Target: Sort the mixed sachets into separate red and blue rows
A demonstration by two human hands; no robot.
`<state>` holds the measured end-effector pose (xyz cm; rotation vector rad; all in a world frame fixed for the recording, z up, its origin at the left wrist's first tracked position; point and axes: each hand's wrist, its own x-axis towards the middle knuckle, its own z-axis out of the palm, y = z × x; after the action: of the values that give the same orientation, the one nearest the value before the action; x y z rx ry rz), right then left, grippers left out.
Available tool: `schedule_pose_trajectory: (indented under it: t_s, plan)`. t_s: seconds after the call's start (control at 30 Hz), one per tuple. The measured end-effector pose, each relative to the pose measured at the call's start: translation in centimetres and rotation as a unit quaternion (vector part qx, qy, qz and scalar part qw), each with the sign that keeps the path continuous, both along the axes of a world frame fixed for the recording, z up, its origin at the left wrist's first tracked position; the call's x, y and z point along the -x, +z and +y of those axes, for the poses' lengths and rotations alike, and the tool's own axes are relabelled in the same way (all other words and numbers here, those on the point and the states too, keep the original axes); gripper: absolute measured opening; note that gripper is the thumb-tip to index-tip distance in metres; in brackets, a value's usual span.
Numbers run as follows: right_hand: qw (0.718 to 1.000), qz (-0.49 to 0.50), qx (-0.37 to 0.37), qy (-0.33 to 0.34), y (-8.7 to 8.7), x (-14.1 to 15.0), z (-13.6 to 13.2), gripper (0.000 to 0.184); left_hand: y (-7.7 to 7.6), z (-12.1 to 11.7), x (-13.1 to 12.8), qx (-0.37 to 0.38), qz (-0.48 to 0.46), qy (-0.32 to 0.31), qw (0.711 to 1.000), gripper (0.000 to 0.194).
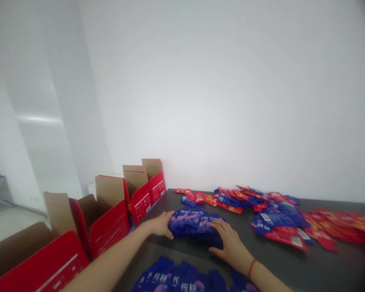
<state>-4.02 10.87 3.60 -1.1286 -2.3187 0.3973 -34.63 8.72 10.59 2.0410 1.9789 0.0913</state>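
A row of overlapping dark blue pouches point(194, 221) with white lettering and purple pictures lies between my two hands. My left hand point(162, 224) grips its left end, thumb toward me and fingers at the far side. On the right end, my right hand point(231, 245), with a red string at the wrist, curves its fingers over the top pouches, the thumb at the near edge. Closer to me, more blue pouches point(182, 280) lie in another row, cut off by the bottom of the view. The undersides of the held pouches are hidden.
Red cardboard boxes with raised brown flaps, such as this one point(108, 225), line the left. Mixed red and blue pouches point(276, 219) lie heaped on the dark table point(231, 219) toward the right. Red pouches point(346, 225) spread farther right. A white wall point(231, 101) stands behind.
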Motion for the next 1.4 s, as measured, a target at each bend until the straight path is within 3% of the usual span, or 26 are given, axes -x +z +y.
schedule_pose_trajectory:
  t_s: [0.2, 0.33, 0.4, 0.53, 0.63, 0.8, 0.93, 1.07, 1.17, 1.23, 1.3, 1.4]
  plan:
    - [1.0, -0.002, 0.006, 0.0, -0.1, 0.0, 0.0, 0.065, -0.1, -0.6, -0.1, -0.018, 0.006, 0.001, 1.0, 0.087]
    - [1.0, 0.004, 0.01, 0.0, 0.2, 0.0, -0.2, 0.064, 1.2, -0.9, -0.6, -0.039, 0.013, -0.014, 0.999, 0.091]
    - [1.0, 0.009, 0.01, 0.0, 0.4, 0.1, -0.3, 0.064, 1.7, -0.4, -1.7, -0.064, 0.007, -0.042, 0.997, 0.086]
    - [1.0, 0.022, 0.005, -0.007, 0.5, 0.0, -0.4, 0.063, 1.3, 2.0, -5.5, -0.103, -0.008, -0.078, 0.992, 0.054]
    - [1.0, 0.017, 0.005, 0.002, 0.4, -0.3, -0.4, 0.06, 0.6, 3.8, -8.1, -0.107, 0.009, -0.047, 0.993, 0.05]
    - [1.0, 0.011, -0.006, 0.019, 0.2, -0.4, -0.3, 0.057, 0.1, 4.9, -10.2, -0.104, 0.053, 0.014, 0.993, 0.064]
    - [1.0, 0.018, -0.011, 0.021, 0.3, -0.3, -0.3, 0.055, 0.7, 4.0, -11.1, -0.105, 0.077, 0.018, 0.991, 0.043]
    - [1.0, 0.012, -0.015, 0.011, 1.5, -0.6, -0.8, 0.055, 2.2, 0.6, -11.8, -0.127, 0.084, -0.007, 0.988, 0.026]
    - [0.999, 0.003, -0.011, 0.036, 3.6, -1.8, -2.5, 0.058, 3.4, -5.0, -11.1, -0.166, 0.061, -0.06, 0.982, 0.031]
    - [0.996, -0.009, 0.008, 0.094, 4.9, -3.1, -4.7, 0.067, 3.5, -9.9, -9.6, -0.189, 0.008, -0.144, 0.971, 0.039]
    - [0.986, -0.027, 0.046, 0.157, 5.3, -4.4, -7.4, 0.077, 2.6, -14.6, -7.4, -0.182, -0.021, -0.169, 0.968, 0.059]
    - [0.976, -0.052, 0.13, 0.165, 3.7, -5.8, -11.0, 0.062, -0.3, -19.7, -4.2, -0.179, -0.029, -0.132, 0.974, 0.083]
